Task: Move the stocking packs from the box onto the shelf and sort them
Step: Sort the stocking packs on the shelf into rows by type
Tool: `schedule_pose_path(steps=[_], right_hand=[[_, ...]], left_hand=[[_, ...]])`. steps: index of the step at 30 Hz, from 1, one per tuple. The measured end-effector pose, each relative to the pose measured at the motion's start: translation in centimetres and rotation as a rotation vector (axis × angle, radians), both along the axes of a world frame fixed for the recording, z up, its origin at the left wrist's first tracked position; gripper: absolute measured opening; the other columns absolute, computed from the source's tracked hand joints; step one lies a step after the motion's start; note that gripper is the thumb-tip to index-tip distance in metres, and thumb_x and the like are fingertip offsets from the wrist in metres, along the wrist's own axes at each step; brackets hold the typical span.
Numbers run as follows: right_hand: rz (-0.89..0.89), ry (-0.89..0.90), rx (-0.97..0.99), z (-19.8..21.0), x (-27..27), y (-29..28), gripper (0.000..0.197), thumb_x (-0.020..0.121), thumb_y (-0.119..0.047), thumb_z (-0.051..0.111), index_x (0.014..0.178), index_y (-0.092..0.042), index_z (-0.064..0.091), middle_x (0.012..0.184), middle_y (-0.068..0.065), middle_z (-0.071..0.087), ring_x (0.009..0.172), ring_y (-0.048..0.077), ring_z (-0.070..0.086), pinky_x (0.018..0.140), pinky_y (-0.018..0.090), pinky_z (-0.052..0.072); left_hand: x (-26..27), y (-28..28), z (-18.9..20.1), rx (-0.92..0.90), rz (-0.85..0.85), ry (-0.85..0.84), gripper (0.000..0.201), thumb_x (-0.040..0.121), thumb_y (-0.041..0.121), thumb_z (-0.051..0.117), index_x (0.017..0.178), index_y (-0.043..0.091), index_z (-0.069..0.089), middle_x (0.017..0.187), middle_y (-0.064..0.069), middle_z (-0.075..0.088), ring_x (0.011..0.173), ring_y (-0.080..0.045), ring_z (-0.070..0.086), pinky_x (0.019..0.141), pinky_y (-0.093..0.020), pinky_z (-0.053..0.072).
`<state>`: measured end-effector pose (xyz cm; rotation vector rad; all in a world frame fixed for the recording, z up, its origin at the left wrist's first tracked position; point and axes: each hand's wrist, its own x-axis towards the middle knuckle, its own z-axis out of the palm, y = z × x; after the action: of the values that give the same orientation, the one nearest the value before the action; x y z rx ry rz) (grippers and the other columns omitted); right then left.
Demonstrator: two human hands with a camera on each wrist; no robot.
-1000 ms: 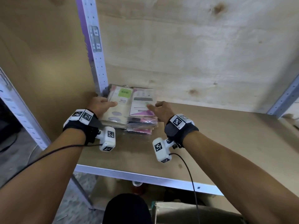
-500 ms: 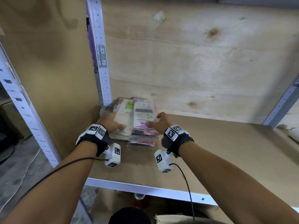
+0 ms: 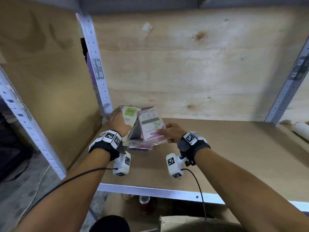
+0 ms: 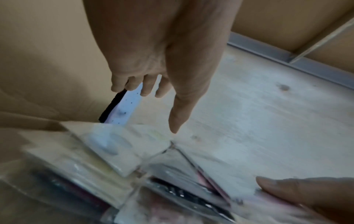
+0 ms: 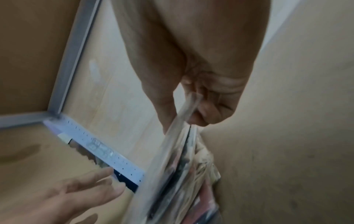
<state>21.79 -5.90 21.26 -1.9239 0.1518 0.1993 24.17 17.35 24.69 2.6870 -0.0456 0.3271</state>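
Plastic-wrapped stocking packs lie stacked in the shelf corner — sorting is underway. Right hand pinches the pink-edged top pack, tilting it up; left hand, fingers relaxed, steadies the green-labelled pile. Next, probably — set it apart.

One readable word: "ENE"

"ENE" stands on the green label of the left top pack. Print on the pink pack and the upright's stickers is too blurred to read.
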Motion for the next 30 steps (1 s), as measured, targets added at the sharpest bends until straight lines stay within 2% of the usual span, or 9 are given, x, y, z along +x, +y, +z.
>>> schedule_pose_path(steps=[3, 7, 10, 13, 17, 19, 22, 27, 30], right_hand=[[-0.043, -0.012, 0.243, 1.5, -3.6, -1.7, 0.010, 0.091, -0.005, 0.067, 0.090, -0.006, 0.057, 0.092, 0.016, 0.064, 0.071, 0.027, 0.062, 0.066, 0.035, 0.054], [-0.041, -0.025, 0.466, 3.8, -8.7, -4.5, 0.003, 0.094, 0.002, 0.060, 0.092, 0.002, 0.058, 0.088, 0.017, 0.064, 0.054, 0.018, 0.066, 0.044, 0.023, 0.052], [-0.095, -0.051, 0.499, 5.6, -12.4, -6.9, 0.030, 0.093, -0.003, 0.064, 0.120, -0.002, 0.054, 0.099, 0.018, 0.061, 0.055, 0.017, 0.057, 0.045, 0.023, 0.046], [-0.186, -0.115, 0.514, 7.4, -15.0, -9.0, 0.034, 0.091, -0.007, 0.068, 0.121, -0.010, 0.054, 0.095, 0.014, 0.061, 0.051, 0.015, 0.054, 0.051, 0.026, 0.046], [-0.188, -0.124, 0.521, 8.7, -17.4, -11.9, 0.013, 0.094, -0.014, 0.064, 0.106, -0.008, 0.063, 0.082, 0.013, 0.065, 0.062, 0.023, 0.063, 0.051, 0.025, 0.047], [-0.173, -0.107, 0.506, 8.7, -18.0, -13.2, 0.024, 0.096, -0.031, 0.061, 0.104, -0.009, 0.065, 0.083, 0.011, 0.071, 0.066, 0.021, 0.066, 0.054, 0.024, 0.047], [-0.155, -0.137, 0.543, 7.9, -18.3, -15.7, 0.052, 0.095, -0.059, 0.049, 0.087, -0.013, 0.069, 0.086, 0.010, 0.073, 0.067, 0.020, 0.066, 0.058, 0.027, 0.045], [-0.305, -0.220, 0.595, 5.8, -17.8, -19.1, 0.053, 0.099, -0.060, 0.038, 0.100, -0.011, 0.060, 0.067, 0.004, 0.059, 0.056, 0.017, 0.048, 0.052, 0.025, 0.035], [-0.383, -0.213, 0.334, 4.3, -17.6, -21.1, 0.033, 0.095, -0.047, 0.059, 0.095, -0.015, 0.066, 0.057, -0.008, 0.050, 0.056, 0.009, 0.039, 0.053, 0.023, 0.031]], left_hand=[[-2.5, -2.0, 1.2, 0.152, -0.073, 0.005, 0.086, 0.082, 0.022, 0.075, 0.154, 0.010, 0.028, 0.160, -0.015, 0.031, 0.148, -0.032, 0.026, 0.121, -0.042, 0.023], [-6.2, -5.3, 1.6, 0.231, -0.194, 0.091, 0.097, 0.078, 0.022, 0.079, 0.156, 0.015, 0.023, 0.157, -0.015, 0.034, 0.147, -0.033, 0.027, 0.120, -0.041, 0.022], [-9.2, -8.5, 2.0, 0.300, -0.287, 0.074, 0.095, 0.075, 0.030, 0.081, 0.153, 0.020, 0.028, 0.156, -0.010, 0.037, 0.144, -0.031, 0.031, 0.117, -0.041, 0.024], [-11.1, -11.5, 2.4, 0.251, -0.345, 0.034, 0.089, 0.076, 0.042, 0.080, 0.152, 0.028, 0.037, 0.158, -0.006, 0.037, 0.146, -0.029, 0.028, 0.120, -0.040, 0.021], [-13.1, -15.5, 3.6, 0.131, -0.423, -0.016, 0.048, 0.084, 0.043, 0.074, 0.129, 0.030, 0.065, 0.132, -0.013, 0.062, 0.129, -0.032, 0.049, 0.108, -0.035, 0.036], [-13.4, -17.2, 3.9, 0.086, -0.447, -0.025, 0.032, 0.089, 0.041, 0.070, 0.104, 0.013, 0.075, 0.108, -0.019, 0.072, 0.110, -0.034, 0.062, 0.097, -0.037, 0.046], [-13.1, -19.4, 3.5, -0.018, -0.460, -0.022, 0.042, 0.091, 0.040, 0.069, 0.071, 0.004, 0.060, 0.087, -0.025, 0.070, 0.085, -0.037, 0.066, 0.076, -0.038, 0.049], [-11.5, -22.9, 1.8, -0.285, -0.657, 0.190, 0.028, 0.094, 0.029, 0.068, 0.109, 0.006, 0.074, 0.105, -0.009, 0.076, 0.099, -0.028, 0.071, 0.093, -0.040, 0.054], [-10.5, -25.4, 0.8, -0.411, -0.696, 0.308, 0.032, 0.095, 0.026, 0.067, 0.110, -0.002, 0.070, 0.101, -0.014, 0.073, 0.078, -0.020, 0.064, 0.075, -0.029, 0.052]])
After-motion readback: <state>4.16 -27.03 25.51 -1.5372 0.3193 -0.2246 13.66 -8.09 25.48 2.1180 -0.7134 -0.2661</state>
